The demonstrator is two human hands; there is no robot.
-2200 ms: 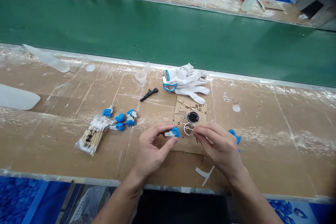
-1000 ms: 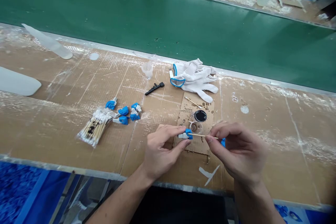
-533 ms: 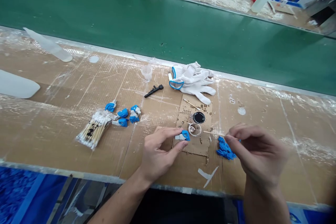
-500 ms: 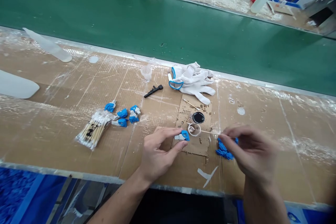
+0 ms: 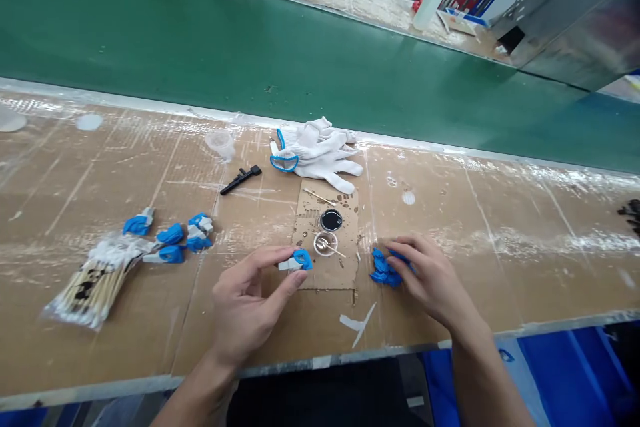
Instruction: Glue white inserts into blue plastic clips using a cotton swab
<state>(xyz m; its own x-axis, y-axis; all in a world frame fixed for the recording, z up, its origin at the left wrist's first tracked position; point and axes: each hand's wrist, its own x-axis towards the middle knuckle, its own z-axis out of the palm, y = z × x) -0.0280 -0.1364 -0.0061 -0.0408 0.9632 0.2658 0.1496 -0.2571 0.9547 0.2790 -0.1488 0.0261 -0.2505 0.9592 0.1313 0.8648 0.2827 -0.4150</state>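
Between the thumb and index finger of my left hand [image 5: 250, 293] is a small blue and grey plastic piece [image 5: 300, 260], held above the left edge of a stained cardboard sheet [image 5: 325, 280]. My right hand [image 5: 433, 280] reaches into a small pile of blue plastic pieces [image 5: 383, 270], thumb and fingers apart around its right side; the fingertips partly cover the pieces. A cotton swab [image 5: 339, 252] rests in a small clear cup [image 5: 325, 243] on the cardboard. Just behind stands a cup of dark liquid [image 5: 331, 219]. Another swab [image 5: 320, 197] lies farther back.
White gloves [image 5: 320, 157] lie behind the cardboard. To the left are a black plastic part [image 5: 241, 180], a clear cup [image 5: 221, 143], several blue and grey pieces [image 5: 170, 234] and a bag of cotton swabs [image 5: 95, 283]. A green belt [image 5: 200, 60] runs behind the table.
My right hand has let go of the cotton swab, which now leans in the clear cup, and has moved to the blue pile. The left hand still holds its piece. The view has shifted right.
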